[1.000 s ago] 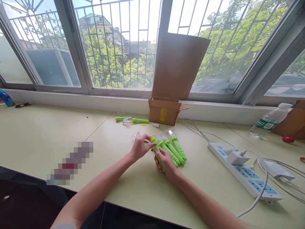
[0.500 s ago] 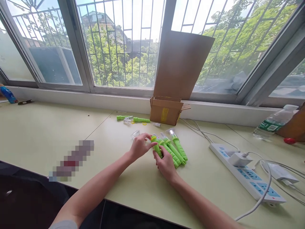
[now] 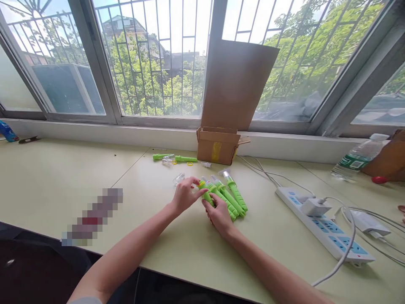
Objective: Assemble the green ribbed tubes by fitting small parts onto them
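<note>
A green plastic tube (image 3: 207, 196) is held slightly tilted between my hands. My right hand (image 3: 220, 214) is closed around its lower part. At the tube's upper end, the thumb and fingers of my left hand (image 3: 186, 195) pinch a yellow ring (image 3: 201, 183). Just right of it lie several ribbed green tubes (image 3: 236, 196) with clear tips, side by side on the table. A clear plastic piece (image 3: 179, 179) rests behind my left hand. Further back are two loose green tubes (image 3: 186, 159), yellow rings (image 3: 190, 164) and a clear-white tip (image 3: 206, 164).
An open cardboard box (image 3: 217, 147) stands against the window ledge. To the right are a white power strip (image 3: 325, 230) with plugs and cables, and a water bottle (image 3: 356, 159). A pixelated patch (image 3: 91, 219) covers something at left. The table's front edge (image 3: 190, 283) runs below my arms.
The camera view has shifted slightly, moving the scene a little to the left. Both hands keep nearly the same grip on the tube and ring.
</note>
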The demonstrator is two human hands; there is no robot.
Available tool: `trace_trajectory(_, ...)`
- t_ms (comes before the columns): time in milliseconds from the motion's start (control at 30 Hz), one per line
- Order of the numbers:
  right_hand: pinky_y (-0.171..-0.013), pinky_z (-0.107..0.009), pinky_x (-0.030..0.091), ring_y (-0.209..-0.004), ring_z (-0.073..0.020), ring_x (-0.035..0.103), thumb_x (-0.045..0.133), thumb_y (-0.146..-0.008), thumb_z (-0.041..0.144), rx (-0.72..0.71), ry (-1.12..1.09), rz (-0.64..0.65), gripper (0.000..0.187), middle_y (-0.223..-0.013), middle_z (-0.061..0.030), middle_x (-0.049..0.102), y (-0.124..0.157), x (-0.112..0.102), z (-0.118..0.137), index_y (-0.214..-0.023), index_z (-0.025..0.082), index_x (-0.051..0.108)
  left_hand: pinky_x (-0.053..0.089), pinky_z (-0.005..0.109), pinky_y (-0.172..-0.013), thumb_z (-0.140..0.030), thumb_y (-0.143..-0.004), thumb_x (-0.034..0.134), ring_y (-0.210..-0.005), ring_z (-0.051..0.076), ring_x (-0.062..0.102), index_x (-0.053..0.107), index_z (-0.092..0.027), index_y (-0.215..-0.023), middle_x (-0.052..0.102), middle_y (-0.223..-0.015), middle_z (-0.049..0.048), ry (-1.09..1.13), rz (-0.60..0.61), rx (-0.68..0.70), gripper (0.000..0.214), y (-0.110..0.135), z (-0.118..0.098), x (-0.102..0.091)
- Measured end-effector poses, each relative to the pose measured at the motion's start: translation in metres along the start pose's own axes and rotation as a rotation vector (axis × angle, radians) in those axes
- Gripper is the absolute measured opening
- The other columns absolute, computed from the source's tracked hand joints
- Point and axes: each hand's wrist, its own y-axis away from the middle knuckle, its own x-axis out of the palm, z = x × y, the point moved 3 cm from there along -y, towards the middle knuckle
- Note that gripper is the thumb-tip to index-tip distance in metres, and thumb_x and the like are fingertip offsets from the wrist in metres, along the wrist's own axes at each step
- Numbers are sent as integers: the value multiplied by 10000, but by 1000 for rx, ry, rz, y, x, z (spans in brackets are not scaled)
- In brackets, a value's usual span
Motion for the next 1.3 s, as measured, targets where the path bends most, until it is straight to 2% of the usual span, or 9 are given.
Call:
trace_trajectory(133, -319, -250, 285, -351, -104, 353, 633, -761, 463, 47, -92, 57, 257, -504, 54, 445, -1, 1, -4, -834, 222, 580, 608, 376, -689, -402, -770, 706, -833, 201, 689, 605, -176, -845, 707, -913, 69, 8, 6, -8, 259, -1, 0, 1)
trace_trajectory(433, -280, -229, 264, -319, -87, 332, 659, -757, 472, 73, -158, 82, 289, -479, 78, 433, -1, 1, -4, -840, 215, 557, 604, 358, -691, -461, -737, 725, -789, 181, 684, 595, -188, -838, 706, -914, 57, -7, 20, 8, 319, -3, -1, 0)
trace_trajectory(667, -278, -217, 259, -316, -78, 329, 668, -744, 470, 97, -188, 86, 286, -482, 80, 434, -1, 1, -2, -763, 221, 527, 607, 373, -710, -476, -691, 760, -825, 204, 694, 588, -188, -831, 711, -929, 66, 18, 39, -5, 363, -4, -1, 0)
trace_trajectory(900, -277, -199, 267, -320, -68, 341, 654, -758, 449, 78, -224, 112, 270, -511, 75, 449, -2, 0, -4, -765, 217, 516, 616, 386, -755, -432, -721, 752, -928, 212, 695, 555, -192, -813, 715, -987, 75, 104, 32, -19, 324, -3, -3, 2)
trace_trajectory(1100, -295, -223, 328, -342, -86, 390, 619, -796, 467, 26, -104, 83, 268, -566, 45, 494, 0, 2, -4, -787, 216, 524, 615, 387, -765, -414, -743, 739, -944, 215, 697, 545, -192, -790, 716, -933, 60, 139, 17, -16, 298, -1, -5, 0)
trace_trajectory(1300, -379, -268, 427, -429, -139, 505, 570, -829, 476, -49, 84, 5, 311, -669, 1, 569, 3, 3, 0, -988, 209, 582, 591, 395, -799, -367, -744, 747, -902, 212, 700, 545, -192, -790, 722, -948, 72, 44, 0, 49, 271, -2, -3, -6)
